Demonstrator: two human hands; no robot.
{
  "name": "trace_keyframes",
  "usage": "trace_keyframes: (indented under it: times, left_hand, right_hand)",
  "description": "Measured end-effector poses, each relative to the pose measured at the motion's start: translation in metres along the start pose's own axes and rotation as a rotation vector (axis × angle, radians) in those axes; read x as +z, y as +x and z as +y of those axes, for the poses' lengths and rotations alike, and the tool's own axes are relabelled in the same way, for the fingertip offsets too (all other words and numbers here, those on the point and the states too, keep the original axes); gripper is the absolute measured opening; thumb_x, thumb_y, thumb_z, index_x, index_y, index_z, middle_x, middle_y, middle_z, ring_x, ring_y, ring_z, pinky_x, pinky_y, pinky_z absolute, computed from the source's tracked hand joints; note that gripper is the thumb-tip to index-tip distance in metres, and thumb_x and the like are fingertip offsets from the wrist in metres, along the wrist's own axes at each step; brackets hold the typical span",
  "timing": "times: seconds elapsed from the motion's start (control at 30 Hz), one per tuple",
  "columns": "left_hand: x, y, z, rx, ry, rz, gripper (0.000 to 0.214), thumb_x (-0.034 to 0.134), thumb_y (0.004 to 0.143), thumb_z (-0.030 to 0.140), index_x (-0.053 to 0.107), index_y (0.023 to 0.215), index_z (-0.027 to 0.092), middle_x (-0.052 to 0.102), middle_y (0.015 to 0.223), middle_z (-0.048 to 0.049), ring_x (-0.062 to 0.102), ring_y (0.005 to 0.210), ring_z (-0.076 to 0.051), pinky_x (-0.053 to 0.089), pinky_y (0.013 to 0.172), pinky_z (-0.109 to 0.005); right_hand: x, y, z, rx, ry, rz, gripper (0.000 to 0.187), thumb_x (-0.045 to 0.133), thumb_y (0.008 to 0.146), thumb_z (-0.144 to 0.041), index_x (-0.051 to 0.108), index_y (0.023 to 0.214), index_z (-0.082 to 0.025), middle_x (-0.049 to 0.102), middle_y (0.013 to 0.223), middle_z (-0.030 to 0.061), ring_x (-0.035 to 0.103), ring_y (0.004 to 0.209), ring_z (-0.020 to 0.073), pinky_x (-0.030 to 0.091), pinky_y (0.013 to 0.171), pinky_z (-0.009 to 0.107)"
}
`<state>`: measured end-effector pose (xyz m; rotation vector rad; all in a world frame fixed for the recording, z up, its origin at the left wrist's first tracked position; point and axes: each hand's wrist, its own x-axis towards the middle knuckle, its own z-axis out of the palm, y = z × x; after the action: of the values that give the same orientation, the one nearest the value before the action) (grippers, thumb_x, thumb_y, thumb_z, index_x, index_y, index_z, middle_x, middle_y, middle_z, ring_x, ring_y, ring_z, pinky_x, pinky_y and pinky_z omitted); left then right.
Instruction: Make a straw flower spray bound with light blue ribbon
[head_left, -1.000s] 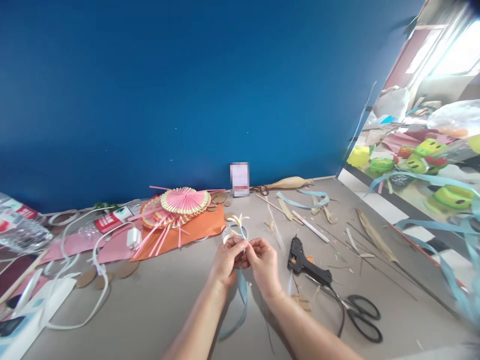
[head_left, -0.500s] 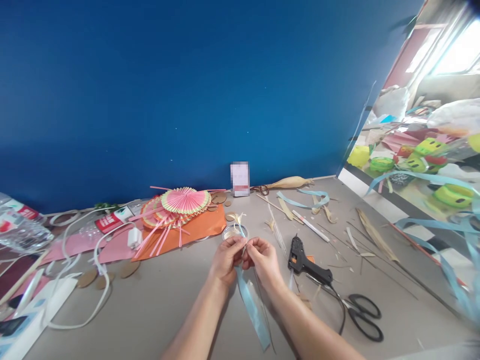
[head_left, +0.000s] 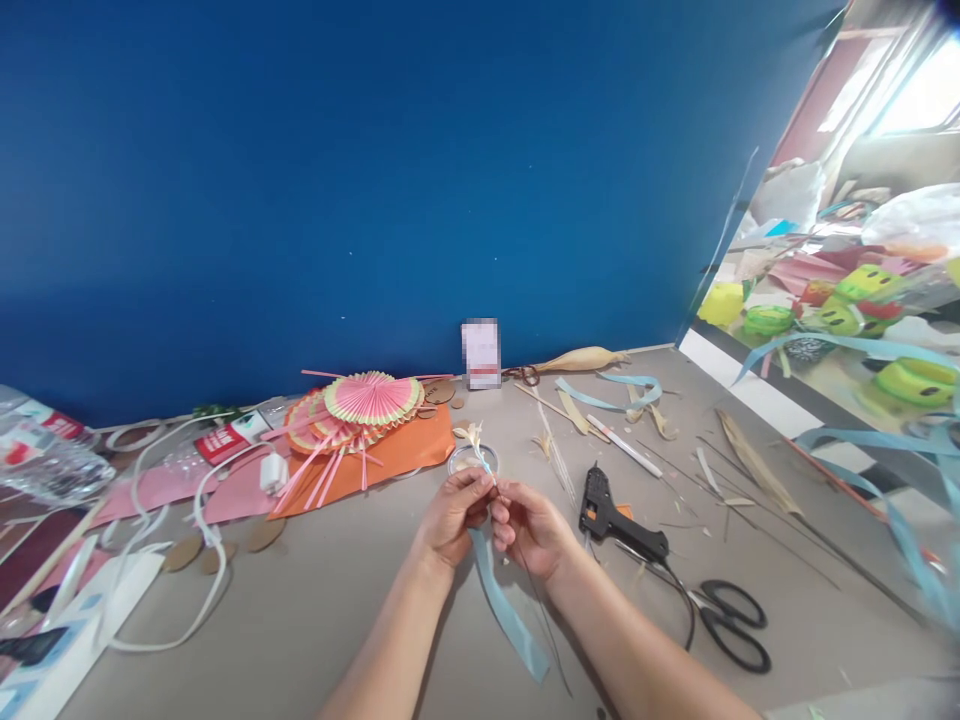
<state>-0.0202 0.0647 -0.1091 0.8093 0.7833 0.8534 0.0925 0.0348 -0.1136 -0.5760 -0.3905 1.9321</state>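
My left hand (head_left: 452, 520) is closed in a pinch on the stem of a small pale flower (head_left: 472, 436), which looks made of dried husk. Light blue ribbon (head_left: 504, 608) wraps the stem just below the petals, and its loose tail hangs between my wrists. My right hand (head_left: 534, 528) pinches at the same spot, its fingertips meeting the left ones; they partly hide the ribbon and stem there. A thin dark wire-like stem (head_left: 553, 640) runs down from under my right hand. Behind the flower lies a roll of clear tape (head_left: 491, 460).
To the right lie a black glue gun (head_left: 626, 525), black-handled scissors (head_left: 733, 625), a white pen (head_left: 624, 447) and dried husk pieces (head_left: 754, 465). On the left are pink paper fans (head_left: 375, 400), orange paper (head_left: 420, 440), a white cable (head_left: 202, 610) and a power strip (head_left: 82, 640).
My right hand's fingers have shifted and loosened slightly at the stem. The ribbon tail and the thin stem have swung to the right. The view has moved slightly.
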Motion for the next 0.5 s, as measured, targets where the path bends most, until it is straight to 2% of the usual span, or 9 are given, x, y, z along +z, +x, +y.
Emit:
trace_keyframes:
  times: [0.13,0.27,0.5]
  left_hand:
    - [-0.0001,-0.0011,0.001,-0.008,0.029,-0.02,0.024,0.063,0.064,0.034,0.051,0.063,0.014,0.055,0.047,-0.0004,0.046,0.035,-0.008,0.025,0.034,-0.017]
    - [0.0004,-0.0015,0.0025,0.025,0.057,-0.018,0.021,0.063,0.064,0.031,0.052,0.066,0.013,0.055,0.047,-0.0006,0.043,0.035,-0.006,0.019,0.036,-0.017]
    - [0.0029,0.0015,0.0011,0.059,0.02,0.105,0.022,0.066,0.058,0.026,0.048,0.063,0.015,0.041,0.04,0.0068,0.027,0.034,-0.002,0.012,0.037,-0.017]
  right_hand:
    - [-0.0027,0.0005,0.0012,0.018,0.001,-0.024,0.013,0.058,0.067,-0.026,0.05,0.065,-0.015,0.048,0.046,-0.0068,0.038,0.032,0.0045,0.037,0.036,0.018]
    - [-0.0017,0.0003,0.0014,-0.064,-0.011,-0.015,0.014,0.06,0.067,-0.025,0.05,0.064,-0.016,0.047,0.046,-0.0075,0.037,0.032,0.0037,0.036,0.036,0.017]
    - [0.0064,-0.0006,0.001,-0.234,-0.146,0.029,0.02,0.061,0.066,-0.031,0.049,0.061,-0.015,0.047,0.044,-0.0067,0.034,0.031,0.0022,0.028,0.035,0.015]
